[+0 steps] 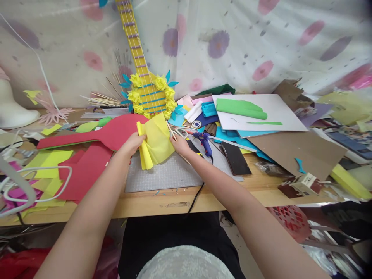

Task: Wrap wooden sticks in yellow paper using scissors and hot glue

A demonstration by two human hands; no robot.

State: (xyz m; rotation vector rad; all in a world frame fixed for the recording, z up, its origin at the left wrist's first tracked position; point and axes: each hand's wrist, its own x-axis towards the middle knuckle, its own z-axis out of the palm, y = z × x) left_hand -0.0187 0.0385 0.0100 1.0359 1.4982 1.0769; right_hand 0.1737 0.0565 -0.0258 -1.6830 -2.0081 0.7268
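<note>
Taking the yellow paper [158, 139] as the centre of a clock, the left hand [134, 142] grips it from 9 o'clock, thumb pressed on the near face and the other fingers mostly hidden behind the sheet. The right hand [179, 145] closes on the opposite edge at 3 o'clock, its fingertips drawn together with little gap. A thin wooden stick [186, 159] runs past this grip; whether it is held too cannot be told. The sheet spans the two hands, its left side gathered into folds, above a grey cutting mat [171, 178] on the wooden surface [139, 203]. A red guitar-shaped piece [120, 130] lies at 9 o'clock, just beside the left hand. At 12 o'clock stands a yellow guitar model [151, 95] edged with paper flowers. Scissors [181, 133] lie near the right hand; a blue glue gun [205, 143] sits farther out at 3 o'clock, with a dark phone [236, 158] beyond it.
</note>
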